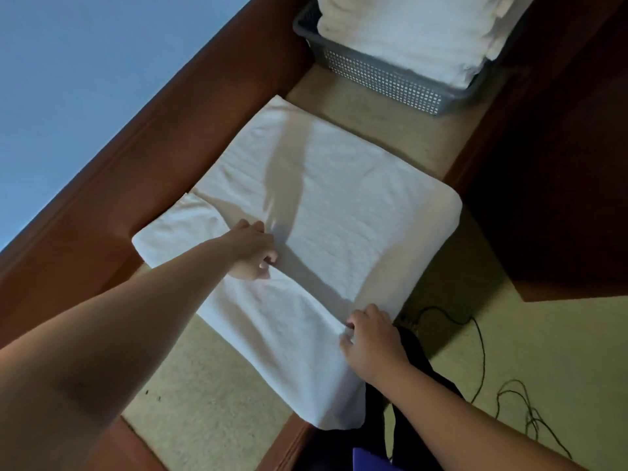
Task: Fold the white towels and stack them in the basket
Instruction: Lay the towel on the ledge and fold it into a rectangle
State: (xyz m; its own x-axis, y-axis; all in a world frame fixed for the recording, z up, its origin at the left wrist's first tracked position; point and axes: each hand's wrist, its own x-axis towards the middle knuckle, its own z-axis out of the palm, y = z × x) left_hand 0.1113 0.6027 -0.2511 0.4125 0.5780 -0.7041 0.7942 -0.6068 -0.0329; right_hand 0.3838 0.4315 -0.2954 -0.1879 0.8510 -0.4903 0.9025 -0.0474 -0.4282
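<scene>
We fold a white towel (339, 212) spread flat on a beige padded bench (390, 137) framed in reddish-brown wood (142, 154). Our left hand (253, 254) pinches the towel's fabric near its middle-left, fingers curled around a raised crease. Our right hand (368, 338) grasps the near right edge, fingertips tucked into the cloth. At the far end of the bench, a grey perforated basket (384, 81) holds a stack of folded white towels (414, 32), set well apart from the towel we work on. Dark cables (482, 355) trail over the floor to the right.
</scene>
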